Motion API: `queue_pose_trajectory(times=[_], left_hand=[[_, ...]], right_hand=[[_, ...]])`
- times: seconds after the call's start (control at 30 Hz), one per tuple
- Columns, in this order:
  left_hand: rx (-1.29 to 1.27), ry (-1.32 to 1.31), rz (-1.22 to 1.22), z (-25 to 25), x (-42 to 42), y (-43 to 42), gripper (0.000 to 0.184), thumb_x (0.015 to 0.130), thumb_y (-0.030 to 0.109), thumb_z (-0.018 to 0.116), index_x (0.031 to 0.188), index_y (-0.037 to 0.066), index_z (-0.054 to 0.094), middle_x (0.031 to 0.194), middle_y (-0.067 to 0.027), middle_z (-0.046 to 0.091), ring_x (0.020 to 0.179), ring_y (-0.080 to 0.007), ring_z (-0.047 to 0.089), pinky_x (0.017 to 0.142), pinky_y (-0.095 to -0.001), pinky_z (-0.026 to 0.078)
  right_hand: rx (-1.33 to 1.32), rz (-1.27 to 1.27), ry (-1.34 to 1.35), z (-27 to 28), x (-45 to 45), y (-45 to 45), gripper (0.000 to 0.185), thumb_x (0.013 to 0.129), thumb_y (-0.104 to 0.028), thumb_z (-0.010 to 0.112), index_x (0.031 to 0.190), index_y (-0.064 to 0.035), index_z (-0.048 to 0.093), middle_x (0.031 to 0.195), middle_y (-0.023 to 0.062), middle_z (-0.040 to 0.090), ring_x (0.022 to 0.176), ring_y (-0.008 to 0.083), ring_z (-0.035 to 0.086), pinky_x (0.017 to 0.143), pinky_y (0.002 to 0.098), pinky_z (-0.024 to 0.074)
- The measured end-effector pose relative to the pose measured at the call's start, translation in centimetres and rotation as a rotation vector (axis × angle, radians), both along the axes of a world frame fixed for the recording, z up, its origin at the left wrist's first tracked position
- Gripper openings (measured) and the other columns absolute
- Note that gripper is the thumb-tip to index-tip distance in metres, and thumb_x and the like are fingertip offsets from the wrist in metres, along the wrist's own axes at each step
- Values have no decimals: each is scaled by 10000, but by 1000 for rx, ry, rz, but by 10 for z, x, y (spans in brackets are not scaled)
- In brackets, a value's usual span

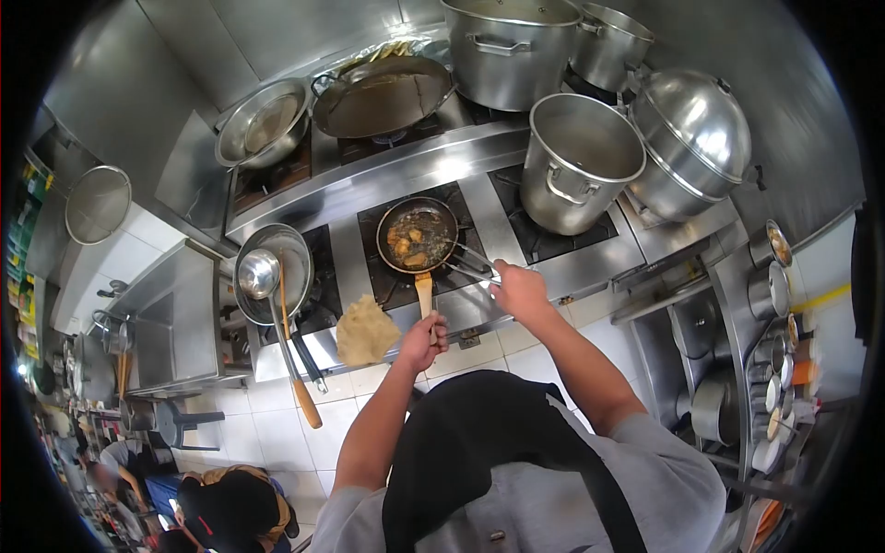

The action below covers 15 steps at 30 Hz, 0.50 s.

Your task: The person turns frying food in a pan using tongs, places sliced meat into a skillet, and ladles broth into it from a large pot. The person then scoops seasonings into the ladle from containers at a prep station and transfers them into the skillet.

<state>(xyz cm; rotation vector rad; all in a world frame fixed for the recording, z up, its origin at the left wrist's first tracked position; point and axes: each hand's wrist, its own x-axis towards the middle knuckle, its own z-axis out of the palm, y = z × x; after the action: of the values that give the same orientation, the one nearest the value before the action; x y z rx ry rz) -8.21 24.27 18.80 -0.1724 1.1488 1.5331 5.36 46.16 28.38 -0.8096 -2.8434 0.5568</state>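
Observation:
A dark frying pan (442,210) sits on the front middle burner, with browned pieces of food (406,245) and bubbling fat inside. My left hand (425,342) is closed around the pan's handle (424,293), which looks light brown. In my right hand (519,289) is a pair of metal tongs (475,268), gripped with the tips at the pan's right rim. A crumpled tan cloth (367,332) lies at the stove's front edge, left of the handle.
A metal pan (300,241) with a ladle (257,274) stands front left. On the right are a tall pot (583,166) and a domed steamer (696,124). A wide wok (383,97) and a large stockpot (512,55) occupy the back. People (230,507) are at lower left.

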Motion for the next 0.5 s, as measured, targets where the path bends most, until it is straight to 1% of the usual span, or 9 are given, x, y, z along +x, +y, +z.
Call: queue_pose_trajectory(times=[0.03, 0.1, 0.23, 0.33, 0.4, 0.43, 0.5], left_hand=[[2, -4, -3, -5, 3, 1, 229, 1043, 341, 522, 999, 118, 552, 704, -10, 508, 571, -130, 467, 538, -299, 428], [37, 98, 29, -10, 9, 3, 231, 1034, 339, 553, 963, 126, 499, 688, 13, 447, 533, -124, 397, 503, -305, 357], [13, 121, 102, -10, 16, 6, 246, 1020, 327, 586, 914, 136, 472, 679, 25, 426, 502, -111, 371, 482, -304, 340], [16, 139, 89, -13, 13, 4, 235, 1013, 327, 598, 932, 136, 488, 686, 24, 446, 522, -116, 400, 498, -306, 366], [7, 170, 57, -16, 12, 3, 218, 1017, 334, 587, 978, 134, 507, 709, 15, 501, 572, -131, 483, 551, -314, 437], [4, 170, 54, -14, 11, -1, 218, 1017, 334, 587, 978, 134, 507, 709, 15, 501, 572, -131, 483, 551, -314, 437], [-27, 175, -7, -10, 7, -8, 242, 1028, 370, 564, 1046, 129, 551, 799, 1, 590, 696, -144, 582, 666, -324, 515]], right_hand=[[2, -3, -4, -1, 1, 1, 316, 836, -264, 722, 996, -37, 571, 847, 168, 703, 818, 359, 706, 704, 472, 548], [3, 3, -18, -1, 0, 5, 320, 843, -268, 721, 1011, -38, 575, 847, 162, 703, 818, 358, 707, 707, 472, 549], [-9, -3, -41, -1, 2, 8, 324, 846, -271, 723, 1024, -39, 584, 850, 162, 705, 820, 356, 708, 713, 472, 552], [-5, 12, -39, 3, 2, 9, 324, 846, -274, 724, 1027, -40, 592, 854, 165, 706, 823, 357, 709, 721, 469, 555], [-19, -29, -54, 5, 2, 8, 326, 845, -275, 725, 1029, -39, 597, 859, 167, 707, 824, 354, 710, 723, 467, 557], [-22, -31, -54, 3, 2, 6, 326, 845, -275, 725, 1029, -39, 597, 859, 167, 707, 824, 354, 710, 723, 467, 557], [-9, -39, -30, 3, 0, 5, 317, 840, -269, 730, 1017, -39, 601, 850, 167, 705, 821, 353, 710, 718, 465, 558]])
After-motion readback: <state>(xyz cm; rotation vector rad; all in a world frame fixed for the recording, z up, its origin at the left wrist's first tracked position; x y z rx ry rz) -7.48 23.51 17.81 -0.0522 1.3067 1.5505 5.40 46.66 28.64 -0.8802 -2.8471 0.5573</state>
